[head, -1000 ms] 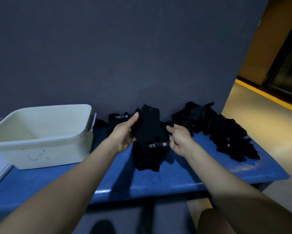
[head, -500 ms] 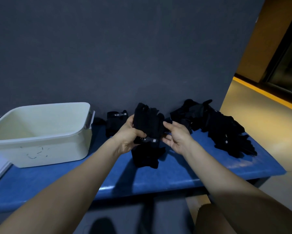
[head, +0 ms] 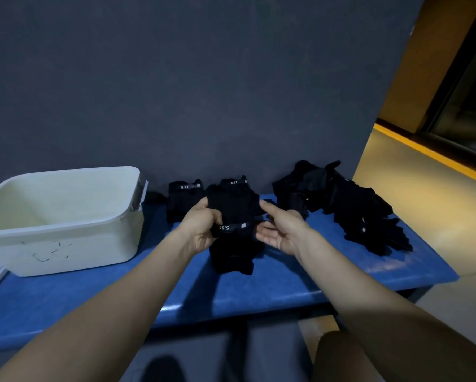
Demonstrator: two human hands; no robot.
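L hand (head: 202,228) grips black glove bundle (head: 235,208) at its left edge, fingers (head: 215,216) curled round the fabric near the white "5.11" strap. R hand (head: 282,230) is just beside the bundle's right edge, palm up, fingers (head: 269,209) straight & relaxed, holding nothing; tips at the fabric, can't tell if touching. Bundle is held up over mid blue desk (head: 286,282), lower part hanging down to the desk top; contact w/ desk unclear. Another folded black glove (head: 183,199) w/ 5.11 label is behind L hand, by the grey wall (head: 176,92). White plastic tub (head: 66,224) on desk far left. Loose pile of black gloves (head: 355,205) on desk right, well apart from the hands.
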